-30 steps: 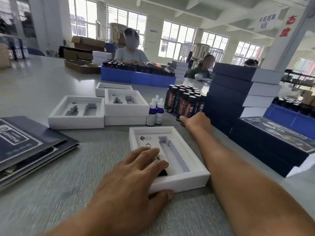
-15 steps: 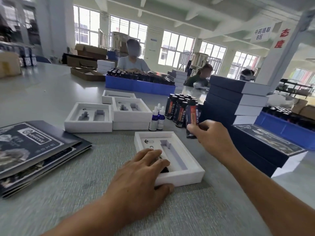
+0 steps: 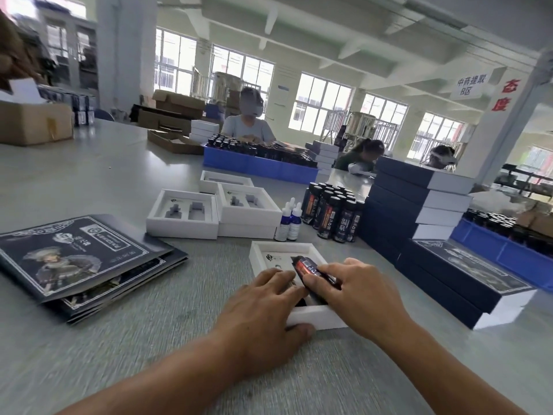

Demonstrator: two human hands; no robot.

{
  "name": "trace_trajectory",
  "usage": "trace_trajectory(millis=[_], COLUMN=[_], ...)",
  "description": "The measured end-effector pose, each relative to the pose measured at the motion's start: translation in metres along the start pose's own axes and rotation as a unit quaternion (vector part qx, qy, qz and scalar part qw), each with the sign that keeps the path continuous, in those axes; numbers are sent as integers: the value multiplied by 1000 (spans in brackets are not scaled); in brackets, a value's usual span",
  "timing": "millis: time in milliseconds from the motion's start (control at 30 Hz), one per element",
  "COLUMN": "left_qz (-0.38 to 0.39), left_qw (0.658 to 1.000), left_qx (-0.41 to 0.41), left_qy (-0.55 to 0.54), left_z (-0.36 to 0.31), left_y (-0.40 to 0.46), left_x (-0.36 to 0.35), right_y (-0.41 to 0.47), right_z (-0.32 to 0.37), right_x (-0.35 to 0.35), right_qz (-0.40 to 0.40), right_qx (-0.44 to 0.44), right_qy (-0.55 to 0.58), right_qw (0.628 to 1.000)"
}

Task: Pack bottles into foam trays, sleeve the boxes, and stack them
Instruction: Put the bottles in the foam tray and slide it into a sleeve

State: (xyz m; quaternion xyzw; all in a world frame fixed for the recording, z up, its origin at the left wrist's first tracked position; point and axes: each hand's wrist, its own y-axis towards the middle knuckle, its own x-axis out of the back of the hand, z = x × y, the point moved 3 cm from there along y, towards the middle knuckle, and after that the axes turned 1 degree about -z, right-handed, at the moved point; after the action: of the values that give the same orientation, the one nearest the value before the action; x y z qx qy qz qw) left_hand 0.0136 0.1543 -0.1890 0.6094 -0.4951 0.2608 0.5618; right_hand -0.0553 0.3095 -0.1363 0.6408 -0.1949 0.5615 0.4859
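1. Head view, centre: a white foam tray (image 3: 270, 250) lies on the grey table (image 3: 104, 163); all positions below are given relative to this tray.
2. The left hand (image 3: 263, 313) rests on the tray's near left part, fingers laid fairly straight across the top and thumb against the near wall; it grips nothing.
3. The right hand (image 3: 356, 292) comes in over the tray's near right corner and pinches a dark bottle with a red label (image 3: 308, 269), which lies tilted over the tray's long slot. Whether the bottle is seated in the slot cannot be told.
4. Just behind the tray, two small blue dropper bottles (image 3: 288, 218) stand upright; to their right stands a cluster of dark bottles (image 3: 332, 211).
5. Behind and left of the tray sit three more empty foam trays (image 3: 182, 211), one stacked on another box.
6. To the right of the tray rises a stack of navy sleeved boxes (image 3: 419, 199), with further boxes lying lower in front of it.
7. Well to the left of the tray lie flat printed sleeves (image 3: 80, 256).
8. Far behind the tray, a blue crate (image 3: 257, 167) holds more bottles, and people sit beyond it.
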Motion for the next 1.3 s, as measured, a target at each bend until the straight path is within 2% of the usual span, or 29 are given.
trace_trajectory(millis=[167,267,500,667,767,967,1200,1300], left_qz=[6,6,12,11,11,15,-3,-9], left_qw=[1000,1000,1000,1000,1000,1000,1000,999], left_qx=[0,1,2,-1,1,2,-4,-7], left_qy=[0,1,-1,-2,-1,-1,30,31], left_z=[1,1,1,1,0,0,-3,-4], left_y=[0,0,-1,-2,-2,-3,-6,-7], left_x=[-1,-2,-3,-1,0,1,9,10], right_y=[0,-1,-3,-13,-14,-7,-4,-2], right_z=[-10,-6,-6,-7,-7,-12,-21,-21], right_x=[4,2,-5,-23,-24,-24,-23,-24], right_qz=[2,-21,-20,-40,-43,-23,-8,16], right_qx=[-9,-4,2,-55,-58,-42,-85,-109], right_qy=[95,104,139,223,238,210,311,308], right_qw=[995,994,990,972,969,976,947,945])
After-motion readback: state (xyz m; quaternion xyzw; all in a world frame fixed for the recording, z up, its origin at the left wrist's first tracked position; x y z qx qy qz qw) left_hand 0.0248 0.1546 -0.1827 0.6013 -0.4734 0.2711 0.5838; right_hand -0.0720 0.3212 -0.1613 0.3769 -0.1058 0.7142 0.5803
